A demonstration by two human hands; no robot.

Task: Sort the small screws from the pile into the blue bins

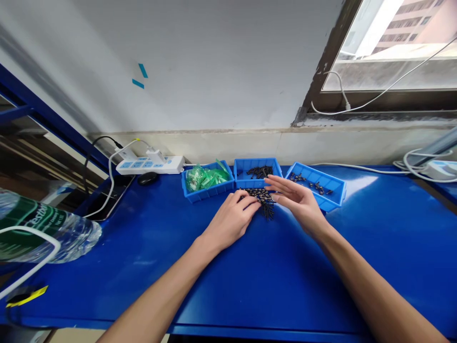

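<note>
A loose pile of dark screws [266, 196] lies on the blue tabletop, between my two hands. At the pile's left side, my left hand [235, 216] is closed, with its fingers curled down against the screws; whatever sits under the fingertips is hidden. My right hand [302, 202] is open at the other side, fingers stretched out and thumb apart, its tips just over the pile's right edge. Behind the pile is a blue bin [240, 177] with more dark screws in it. Partly behind my right hand, a second blue bin [330, 199] holds a few scattered screws.
A third blue bin [200, 194] contains green plastic bags [209, 177]. A white power strip [166, 165] with plugs and a black mouse [147, 178] are at back left. A large water bottle [46, 228] lies left; white cables run along the wall.
</note>
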